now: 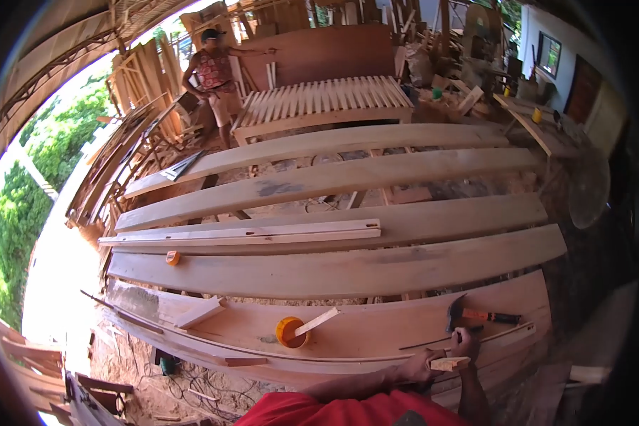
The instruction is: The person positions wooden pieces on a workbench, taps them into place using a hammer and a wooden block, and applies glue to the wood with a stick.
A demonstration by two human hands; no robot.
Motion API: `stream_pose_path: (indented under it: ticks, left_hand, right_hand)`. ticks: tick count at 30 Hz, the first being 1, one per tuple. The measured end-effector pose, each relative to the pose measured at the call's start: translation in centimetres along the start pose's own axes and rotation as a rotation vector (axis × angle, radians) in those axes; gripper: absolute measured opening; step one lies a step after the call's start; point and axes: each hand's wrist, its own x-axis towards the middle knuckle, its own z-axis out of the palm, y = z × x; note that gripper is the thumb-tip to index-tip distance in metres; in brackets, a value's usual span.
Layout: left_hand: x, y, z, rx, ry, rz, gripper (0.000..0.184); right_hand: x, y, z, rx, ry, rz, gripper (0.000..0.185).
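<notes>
My left hand [420, 366] is closed around a short pale wooden stick [450, 364], low on the right above the nearest board. Just beyond it, my right hand [465, 342] is closed, with its fingers curled; what it grips is hidden. A thin dark rod [422, 343] runs beside the right hand, and I cannot tell whether the hand touches it. A claw hammer [486, 315] with an orange and black handle lies on the near board [376, 330], past the right hand. Left of both hands stands a yellow tub [291, 332] with a flat wooden stick [317, 321] leaning in it.
Several long planks [334, 263] lie side by side ahead. A narrow slotted wood strip [263, 232] and an orange tape measure [172, 258] rest on them. Behind is a slatted frame [326, 99], with a person [216, 74] beside it. A side table [539, 124] stands right.
</notes>
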Motion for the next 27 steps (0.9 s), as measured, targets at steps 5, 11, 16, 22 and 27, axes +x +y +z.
stream_pose_path:
  ticks: [5,11,16,22,27]
  left_hand:
    - [0.0,0.0,-0.2,-0.017,-0.038,-0.066,0.022]
    - [0.0,-0.1,-0.3,-0.004,-0.038,-0.049,0.023]
    - [0.1,-0.3,-0.3,-0.008,-0.039,-0.052,0.025]
    - [0.2,-0.3,-0.3,-0.023,-0.050,-0.076,0.024]
    - [0.3,0.3,-0.5,-0.017,-0.048,-0.077,0.024]
  right_hand:
    - [0.0,-1.1,-0.6,-0.013,0.017,-0.003,0.012]
    - [0.0,-1.5,-0.7,0.011,0.032,-0.001,0.012]
    - [0.1,-1.6,-0.8,0.006,0.033,-0.010,0.011]
    - [0.2,-1.6,-0.8,-0.010,0.022,-0.004,0.011]
    - [0.4,-1.9,-1.1,-0.001,0.023,-0.033,0.011]
